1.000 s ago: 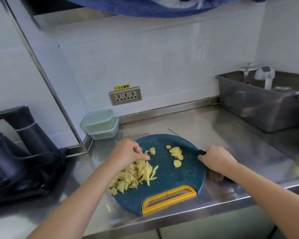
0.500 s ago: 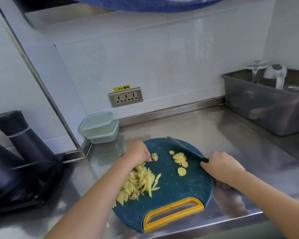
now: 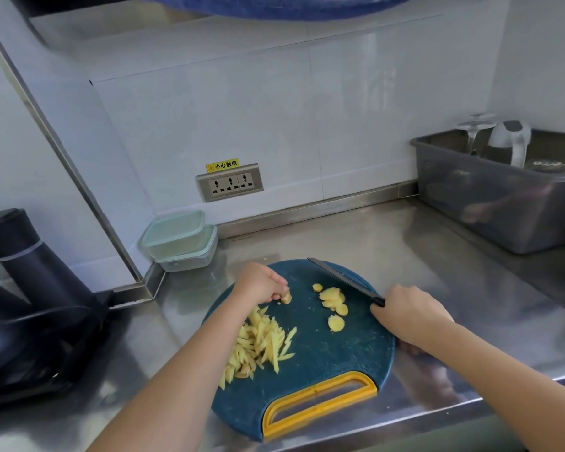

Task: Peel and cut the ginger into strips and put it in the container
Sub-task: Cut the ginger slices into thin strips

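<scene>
Yellow ginger strips (image 3: 258, 344) lie piled on the cutting board (image 3: 340, 360); left hand (image 3: 261, 283) pinches a small ginger nub (image 3: 286, 298), right hand (image 3: 408, 313) grips the knife (image 3: 343, 278). Best set the nub flat side down before slicing thin.

The handle of the knife (image 3: 343, 280) is hidden inside the right hand (image 3: 408, 316). The left hand (image 3: 261, 283) covers most of a small ginger piece (image 3: 286, 298). At the table's back right corner, the grey bin (image 3: 490, 203) is cut off, its contents blurred.
</scene>
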